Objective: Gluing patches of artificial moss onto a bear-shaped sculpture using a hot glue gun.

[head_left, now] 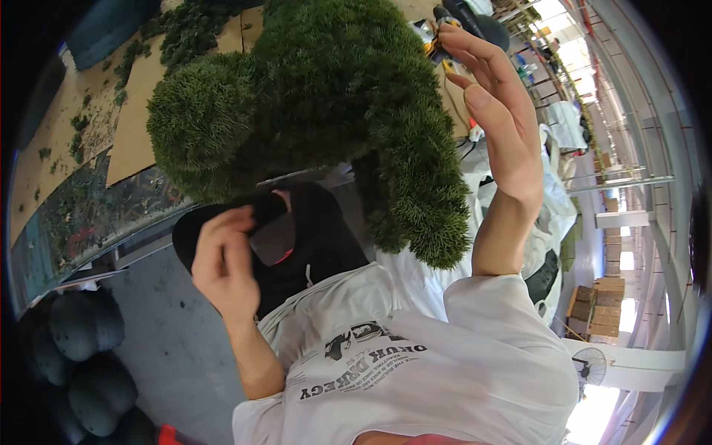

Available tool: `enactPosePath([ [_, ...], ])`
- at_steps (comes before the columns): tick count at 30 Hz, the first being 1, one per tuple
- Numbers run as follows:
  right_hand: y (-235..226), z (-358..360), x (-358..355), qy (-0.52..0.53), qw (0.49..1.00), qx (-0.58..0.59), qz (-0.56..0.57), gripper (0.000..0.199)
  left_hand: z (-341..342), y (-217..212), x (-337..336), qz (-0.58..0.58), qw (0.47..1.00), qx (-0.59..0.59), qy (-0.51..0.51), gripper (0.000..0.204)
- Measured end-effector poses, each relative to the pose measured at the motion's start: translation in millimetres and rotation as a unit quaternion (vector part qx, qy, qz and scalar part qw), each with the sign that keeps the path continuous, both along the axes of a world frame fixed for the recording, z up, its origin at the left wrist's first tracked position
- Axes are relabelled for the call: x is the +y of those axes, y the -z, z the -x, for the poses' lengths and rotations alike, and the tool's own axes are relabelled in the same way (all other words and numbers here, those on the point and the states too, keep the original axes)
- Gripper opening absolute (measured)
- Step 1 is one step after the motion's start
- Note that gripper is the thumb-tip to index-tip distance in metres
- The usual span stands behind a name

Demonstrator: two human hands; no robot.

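Observation:
A large, bushy green artificial-grass figure (334,89) fills the upper middle. A rounded ball-like part bulges at its left, and a thick leg-like part hangs down at its right. My left hand (230,259) is just below the rounded part, apart from it as far as I can see. Motion smears its fingers, so whether they hold anything is unclear. My right hand (497,111) is raised beside the figure's right side, its fingers curved and the thumb apart, with nothing visible between them. Behind its fingertips are small yellow-and-black items (434,41).
Cardboard sheets (137,96) strewn with green scraps cover the worktable at the left. Dark rounded forms (96,356) are piled on the floor at lower left. White bags (552,200) stand at the right; farther off are stacked cartons (597,308) and a fan (591,366).

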State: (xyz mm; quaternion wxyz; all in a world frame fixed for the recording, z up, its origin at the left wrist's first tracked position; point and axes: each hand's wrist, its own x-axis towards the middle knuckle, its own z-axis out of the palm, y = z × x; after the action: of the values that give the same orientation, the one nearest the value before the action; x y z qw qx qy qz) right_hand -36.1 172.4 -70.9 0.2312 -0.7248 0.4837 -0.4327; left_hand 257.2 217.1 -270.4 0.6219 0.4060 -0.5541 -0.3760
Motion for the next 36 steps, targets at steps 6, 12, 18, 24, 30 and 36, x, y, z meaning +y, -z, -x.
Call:
enactPosePath([
  [6, 20.3, -16.0, 18.5, 0.055, 0.985, 0.161, -0.016, 0.083, -11.8, 32.6, -12.1, -0.246, 0.948, 0.199, -0.02, 0.047],
  [12, 35.7, 7.2, 33.2, 0.09, 0.992, -0.035, -0.081, 0.088, 12.0, 25.8, -27.8, -0.232, 0.93, 0.26, 0.114, 0.06],
  [18, 47.9, 51.2, 44.4, 0.067, 0.971, -0.179, -0.146, 0.091, 19.1, 25.0, -24.9, -0.141, 0.96, 0.213, 0.115, 0.056],
  [24, 55.8, 65.8, 46.4, 0.083, 0.957, -0.242, -0.139, 0.092, 16.2, 43.7, -57.9, -0.119, 0.98, 0.148, 0.055, 0.062],
  [30, 69.5, 82.7, 50.8, 0.049, 0.937, -0.312, -0.151, 0.093, 26.4, 36.1, -73.7, -0.063, 0.964, 0.203, 0.161, 0.086],
  [36, 98.2, 107.8, 54.8, 0.0, 0.95, -0.294, -0.108, 0.097, 27.1, 25.8, -61.6, -0.13, 0.92, 0.357, 0.098, 0.101],
])
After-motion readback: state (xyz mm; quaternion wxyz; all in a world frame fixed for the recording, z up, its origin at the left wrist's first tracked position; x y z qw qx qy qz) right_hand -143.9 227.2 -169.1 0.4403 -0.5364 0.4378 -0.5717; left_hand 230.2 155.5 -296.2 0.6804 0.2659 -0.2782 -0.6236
